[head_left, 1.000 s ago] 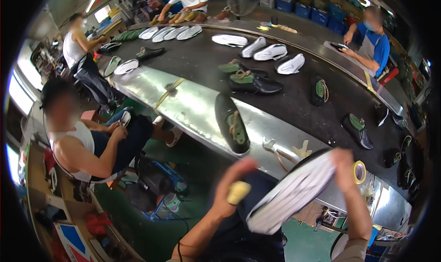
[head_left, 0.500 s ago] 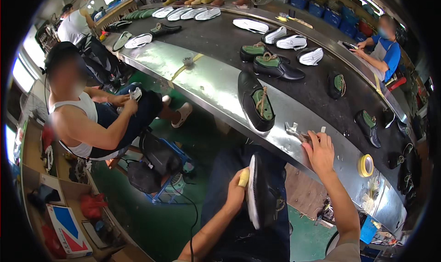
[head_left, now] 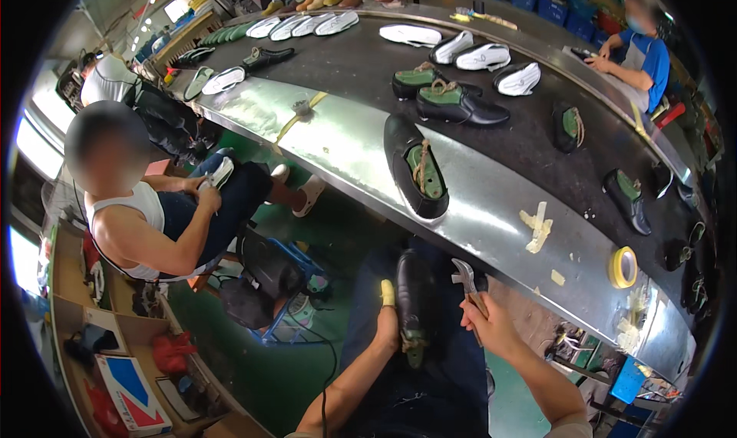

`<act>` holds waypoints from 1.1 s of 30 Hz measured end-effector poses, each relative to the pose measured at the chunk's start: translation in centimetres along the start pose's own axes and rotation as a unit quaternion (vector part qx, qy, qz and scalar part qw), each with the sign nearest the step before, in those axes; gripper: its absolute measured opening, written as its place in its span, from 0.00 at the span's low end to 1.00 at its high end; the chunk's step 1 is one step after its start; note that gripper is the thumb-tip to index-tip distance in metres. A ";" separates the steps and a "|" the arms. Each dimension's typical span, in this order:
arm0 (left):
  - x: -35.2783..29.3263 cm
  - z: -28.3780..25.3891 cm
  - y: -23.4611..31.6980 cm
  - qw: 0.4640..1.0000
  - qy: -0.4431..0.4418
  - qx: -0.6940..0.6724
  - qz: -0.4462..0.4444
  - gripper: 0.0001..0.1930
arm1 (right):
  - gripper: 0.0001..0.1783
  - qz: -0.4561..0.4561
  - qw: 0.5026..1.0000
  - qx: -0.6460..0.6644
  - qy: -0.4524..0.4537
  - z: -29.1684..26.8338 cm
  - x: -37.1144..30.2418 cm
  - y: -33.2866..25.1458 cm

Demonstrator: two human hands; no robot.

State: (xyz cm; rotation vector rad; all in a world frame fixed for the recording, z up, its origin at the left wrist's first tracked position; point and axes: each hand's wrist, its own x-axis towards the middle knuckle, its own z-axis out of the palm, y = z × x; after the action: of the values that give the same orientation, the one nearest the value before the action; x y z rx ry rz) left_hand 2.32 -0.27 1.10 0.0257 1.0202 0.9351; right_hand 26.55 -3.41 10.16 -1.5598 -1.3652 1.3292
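Note:
Over my lap, my left hand point(head_left: 389, 325) holds a black shoe point(head_left: 410, 288) by its left side. The shoe points away from me with its upper facing up, and green lining shows at its near end. Yellow tape wraps my left thumb, which stands up beside the shoe; the other fingers are hidden. To the right, my right hand point(head_left: 491, 323) is closed round the handles of metal pincers point(head_left: 465, 275). Their curved head points up and away, apart from the shoe. Another black shoe with green insole point(head_left: 418, 169) rests on the bench edge ahead.
The metal-edged bench point(head_left: 345, 146) curves ahead, bearing several black shoes point(head_left: 464, 104) and white soles point(head_left: 411, 35). A yellow tape roll point(head_left: 622, 267) lies at right. A seated co-worker point(head_left: 146, 223) holds a shoe at left, near a blue-framed stool point(head_left: 288, 315) and shelves point(head_left: 69, 311).
My right hand has lifted the pincers off the bench and brought them back beside my lap. My left hand has turned the shoe from showing its white sole edge to upper side up.

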 end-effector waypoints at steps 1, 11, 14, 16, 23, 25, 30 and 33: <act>-0.3 0.1 0.0 1.000 0.012 0.000 0.000 0.40 | 0.13 0.045 0.998 0.040 -0.025 1.2 -0.2 1.3; 1.6 1.1 -2.6 0.876 -0.075 0.344 0.330 0.37 | 0.22 -0.051 0.993 -0.079 0.065 4.5 4.1 3.2; -0.2 1.6 0.3 0.771 -0.042 0.469 0.429 0.33 | 0.17 -0.091 0.984 -0.105 0.107 4.7 5.4 2.5; -1.2 1.7 2.4 0.749 -0.059 0.516 0.411 0.32 | 0.14 -0.128 0.975 -0.116 0.140 5.2 5.5 2.9; 0.0 1.0 3.1 0.727 -0.044 0.562 0.392 0.27 | 0.16 0.003 0.998 -0.011 0.066 2.5 1.8 1.6; 0.2 1.1 3.0 0.737 -0.038 0.567 0.365 0.26 | 0.21 0.195 0.960 0.122 -0.160 0.9 -0.3 0.2; -1.0 1.8 4.0 0.798 -0.127 0.516 0.284 0.29 | 0.32 0.252 0.931 0.224 -0.139 2.1 -2.2 0.0; -0.2 1.2 4.4 0.786 -0.156 0.524 0.289 0.32 | 0.31 0.254 0.934 0.207 -0.141 1.8 -1.5 -0.5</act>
State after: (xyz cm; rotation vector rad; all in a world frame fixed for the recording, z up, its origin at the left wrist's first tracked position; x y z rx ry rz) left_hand 0.27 2.81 3.79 1.4581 1.1180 0.7414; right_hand 24.74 -5.01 10.53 -1.5109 -0.7641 2.0689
